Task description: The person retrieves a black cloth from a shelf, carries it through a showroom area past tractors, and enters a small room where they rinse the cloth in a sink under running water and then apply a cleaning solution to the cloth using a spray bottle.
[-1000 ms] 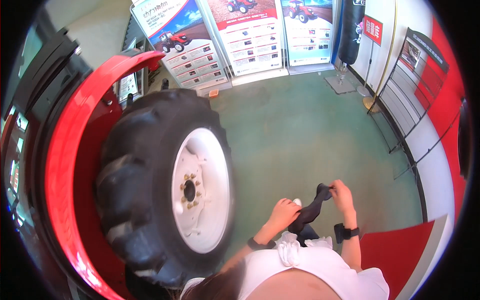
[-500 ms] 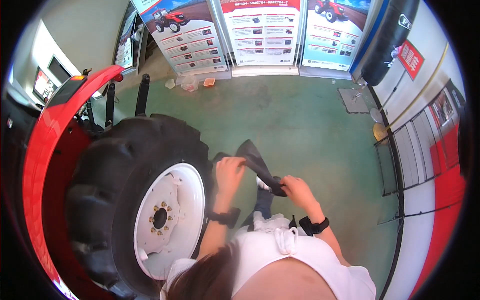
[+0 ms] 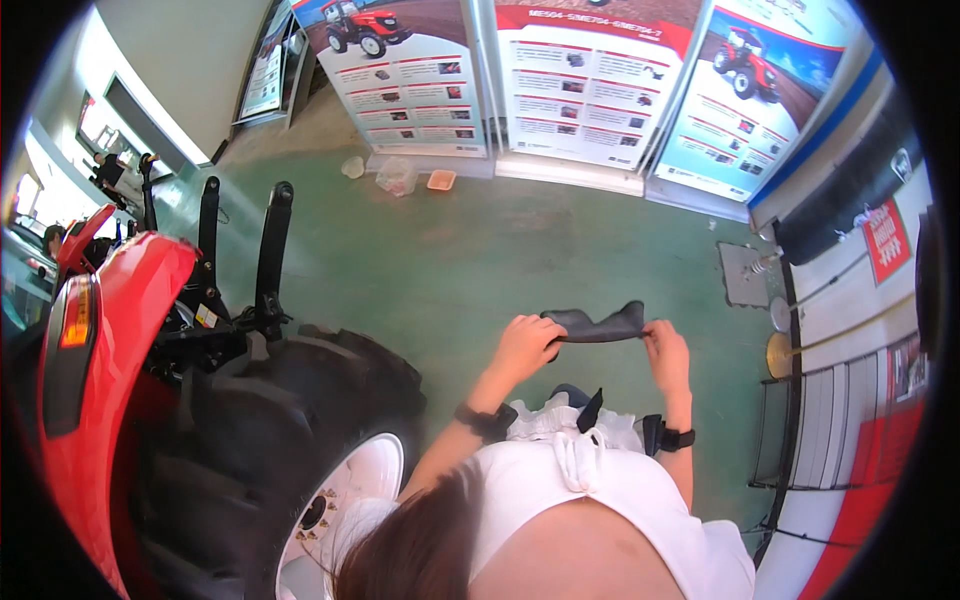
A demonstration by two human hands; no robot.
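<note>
A limp black piece of cloth or rubber is stretched between my two hands in front of my body, its upper edge wavy. My left hand is closed on its left end, and my right hand pinches the right end between thumb and fingers. What exact kind of article it is cannot be made out. Both wrists wear black bands. Below the hands a white top and a ruffled white hem show.
To my left stands a red tractor, with a large black tyre, a red fender and black lift arms. Display banners line the far side, near an orange tray. A slatted rack stands along the right wall.
My hands have moved right and drawn level, and the black piece has gone from hanging slantwise to stretched nearly level. The view has turned left, showing more of the tractor's lift arms.
</note>
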